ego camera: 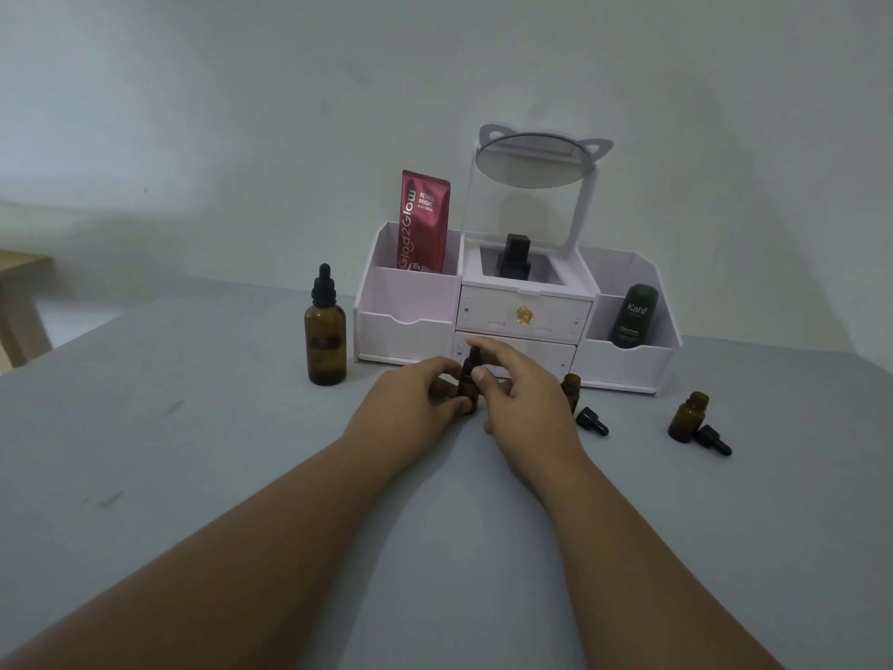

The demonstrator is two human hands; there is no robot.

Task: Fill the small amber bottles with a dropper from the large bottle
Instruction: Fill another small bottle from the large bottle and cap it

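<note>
A small amber bottle [468, 385] with a black dropper cap stands on the grey table in front of the organizer. My left hand [419, 396] grips its body. My right hand [522, 394] has thumb and fingers around its dropper cap. The large amber bottle [325, 338], capped with its black dropper, stands upright to the left, apart from both hands. Two more small amber bottles stand open: one [571, 386] just behind my right hand, one [687, 417] at the far right. A loose black dropper cap lies beside each of them [592, 421] [713, 439].
A white cosmetic organizer [410, 302] with drawers and a cat-ear mirror [535, 159] stands at the back. It holds a red sachet [424, 222], a black bottle [515, 256] and a dark green container [633, 315]. A wooden table leg [19, 307] shows at the far left.
</note>
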